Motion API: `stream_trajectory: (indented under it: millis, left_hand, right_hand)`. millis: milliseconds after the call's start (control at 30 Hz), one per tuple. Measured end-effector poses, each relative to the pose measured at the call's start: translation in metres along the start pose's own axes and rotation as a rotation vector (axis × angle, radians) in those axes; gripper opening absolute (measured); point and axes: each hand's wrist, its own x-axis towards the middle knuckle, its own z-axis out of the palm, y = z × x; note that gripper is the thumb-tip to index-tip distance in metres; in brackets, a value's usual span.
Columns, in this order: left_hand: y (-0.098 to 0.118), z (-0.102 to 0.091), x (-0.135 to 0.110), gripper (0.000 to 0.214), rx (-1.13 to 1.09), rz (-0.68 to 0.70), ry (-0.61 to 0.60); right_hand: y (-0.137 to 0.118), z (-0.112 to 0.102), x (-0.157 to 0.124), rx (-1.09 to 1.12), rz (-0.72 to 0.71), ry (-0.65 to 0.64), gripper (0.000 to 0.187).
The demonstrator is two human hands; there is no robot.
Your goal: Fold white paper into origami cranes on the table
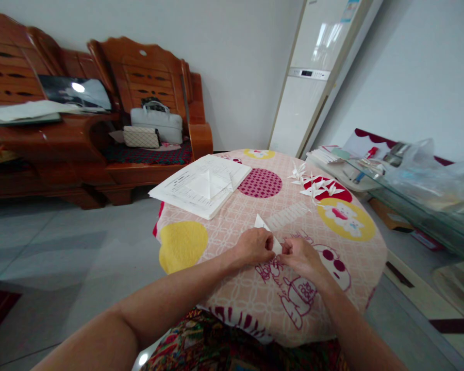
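Note:
Between my two hands is a small piece of folded white paper [261, 222], its pointed end sticking out beyond my left fingers. My left hand [256, 245] is closed on the paper from the left. From the right, the fingertips of my right hand [298, 253] pinch its near end. Farther back on the right of the table lie several folded white paper cranes [316, 188]. Toward the back left rests a stack of printed paper [178, 191], with a creased white sheet [211, 184] on top.
The round table wears a patterned pink cloth [232, 237]. At right stands a glass-topped stand [417, 206] with plastic bags [425, 167]. Behind on the left, a wooden chair [150, 67] holds a light handbag [156, 123]. A tall white air conditioner [303, 98] stands by the wall.

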Motion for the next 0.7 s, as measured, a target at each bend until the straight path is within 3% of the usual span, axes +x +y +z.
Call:
stream_trajectory:
  millis: [400, 700]
  left_hand:
    - [-0.013, -0.006, -0.001, 0.019, -0.167, 0.125, -0.029]
    - [-0.048, -0.030, -0.012, 0.026, -0.200, 0.116, -0.032]
  right_hand:
    - [0.026, -0.011, -0.010, 0.053, -0.023, -0.030, 0.009]
    - [0.030, -0.010, -0.010, 0.095, -0.020, -0.033, 0.009]
